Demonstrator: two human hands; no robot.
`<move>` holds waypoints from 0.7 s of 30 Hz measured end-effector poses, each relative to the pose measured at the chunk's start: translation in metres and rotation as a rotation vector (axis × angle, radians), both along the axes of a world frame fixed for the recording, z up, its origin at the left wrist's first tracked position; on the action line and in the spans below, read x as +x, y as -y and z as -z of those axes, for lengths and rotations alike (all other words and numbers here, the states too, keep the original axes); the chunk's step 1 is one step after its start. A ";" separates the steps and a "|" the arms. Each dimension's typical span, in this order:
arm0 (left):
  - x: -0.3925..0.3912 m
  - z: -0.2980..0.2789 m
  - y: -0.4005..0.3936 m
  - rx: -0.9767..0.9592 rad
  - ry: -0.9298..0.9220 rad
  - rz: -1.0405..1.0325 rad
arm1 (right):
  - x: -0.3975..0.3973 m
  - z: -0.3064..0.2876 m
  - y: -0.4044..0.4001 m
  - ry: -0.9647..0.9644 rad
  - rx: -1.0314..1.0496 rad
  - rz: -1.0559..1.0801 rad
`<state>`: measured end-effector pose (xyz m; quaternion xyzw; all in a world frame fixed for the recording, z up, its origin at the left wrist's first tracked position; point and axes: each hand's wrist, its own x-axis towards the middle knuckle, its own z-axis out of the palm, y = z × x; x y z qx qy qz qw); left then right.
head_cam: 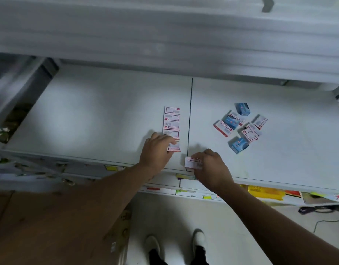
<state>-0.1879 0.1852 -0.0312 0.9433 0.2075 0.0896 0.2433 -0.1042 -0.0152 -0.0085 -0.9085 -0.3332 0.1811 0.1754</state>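
right hand (212,167): we are pinching a box (191,163) at our fingertips | left hand (157,152): fingers are lying on the row (171,123) end, grip unclear | box is seeming light, stiff, crushable; we are holding its edges
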 end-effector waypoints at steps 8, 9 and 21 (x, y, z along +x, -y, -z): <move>-0.049 0.006 -0.020 -0.143 0.093 -0.167 | -0.010 -0.007 -0.030 0.003 -0.030 -0.110; -0.058 0.009 -0.022 -0.147 0.089 -0.195 | -0.011 -0.007 -0.035 0.012 -0.039 -0.130; -0.093 0.028 0.005 -0.278 0.144 -0.310 | -0.034 0.028 -0.070 0.158 0.011 -0.219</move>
